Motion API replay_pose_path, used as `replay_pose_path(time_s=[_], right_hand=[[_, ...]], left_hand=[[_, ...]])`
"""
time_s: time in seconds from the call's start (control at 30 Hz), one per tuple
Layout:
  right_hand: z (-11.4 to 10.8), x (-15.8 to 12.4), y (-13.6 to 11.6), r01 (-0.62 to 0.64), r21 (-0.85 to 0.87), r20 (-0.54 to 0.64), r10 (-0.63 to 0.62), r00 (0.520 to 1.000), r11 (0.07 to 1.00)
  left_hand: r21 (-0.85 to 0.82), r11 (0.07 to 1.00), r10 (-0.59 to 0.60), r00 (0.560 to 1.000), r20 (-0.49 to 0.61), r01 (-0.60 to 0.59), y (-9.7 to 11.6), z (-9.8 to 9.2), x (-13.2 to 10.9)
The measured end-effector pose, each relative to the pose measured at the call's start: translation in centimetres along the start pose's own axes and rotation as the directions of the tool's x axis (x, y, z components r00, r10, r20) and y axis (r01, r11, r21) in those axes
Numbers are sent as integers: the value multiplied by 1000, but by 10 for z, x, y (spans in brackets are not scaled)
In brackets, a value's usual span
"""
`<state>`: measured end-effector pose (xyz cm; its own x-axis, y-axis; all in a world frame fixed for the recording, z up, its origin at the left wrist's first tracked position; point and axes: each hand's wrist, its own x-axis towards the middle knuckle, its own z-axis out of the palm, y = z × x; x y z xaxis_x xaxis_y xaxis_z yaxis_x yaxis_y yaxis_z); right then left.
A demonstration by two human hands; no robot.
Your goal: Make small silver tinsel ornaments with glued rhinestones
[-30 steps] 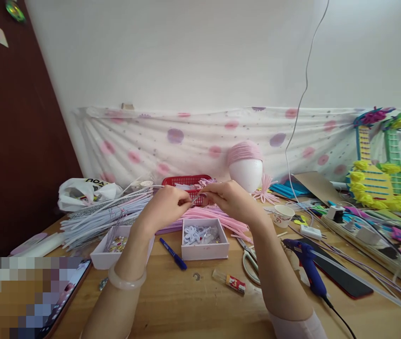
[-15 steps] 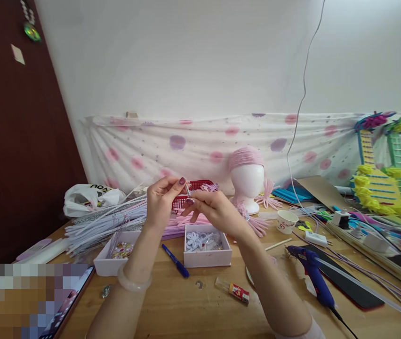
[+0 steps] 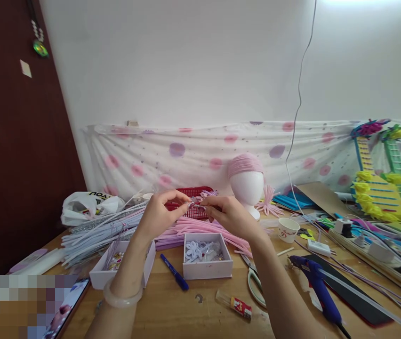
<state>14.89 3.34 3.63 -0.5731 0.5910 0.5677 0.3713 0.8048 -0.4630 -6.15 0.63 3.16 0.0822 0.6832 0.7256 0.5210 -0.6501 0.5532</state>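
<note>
My left hand (image 3: 160, 214) and my right hand (image 3: 230, 215) are raised above the table and meet fingertip to fingertip. Between them they pinch a small silvery-pink piece (image 3: 196, 204), too small to name. A pale bangle (image 3: 122, 297) sits on my left wrist. Below the hands stands a small white box (image 3: 207, 269) holding white flower shapes. A second white box (image 3: 99, 278) with shiny bits lies to its left. Pink pipe cleaners (image 3: 204, 228) lie behind the boxes.
A white foam head (image 3: 247, 186) with a pink band stands at the back, beside a red basket (image 3: 193, 192). A blue glue gun (image 3: 318, 288), scissors (image 3: 255, 282), blue pen (image 3: 174, 272), glue tube (image 3: 236, 303), paper cup (image 3: 288, 229) and white stems (image 3: 94, 230) crowd the wooden table.
My hands dropped a little from half a second ago and turned so the fingertips meet level. The view tilted upward slightly.
</note>
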Motion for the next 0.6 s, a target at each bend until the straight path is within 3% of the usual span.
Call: replay_pose_path(time_s=[0.2,0.37,0.6], right_hand=[[-6,-1,-2,37,-114,10,-36,999,993],[-5,0,-5,22,-115,-4,-23,1000,993],[-2,4,0,48,-165,-89,-63,994,985]], left_hand=[[166,985,5,983,182,-36,4,-11,-3],[266,963,-42,954,298,-41,7,-8,-4],[335,940,-33,955,294,-71,11,0,-3]])
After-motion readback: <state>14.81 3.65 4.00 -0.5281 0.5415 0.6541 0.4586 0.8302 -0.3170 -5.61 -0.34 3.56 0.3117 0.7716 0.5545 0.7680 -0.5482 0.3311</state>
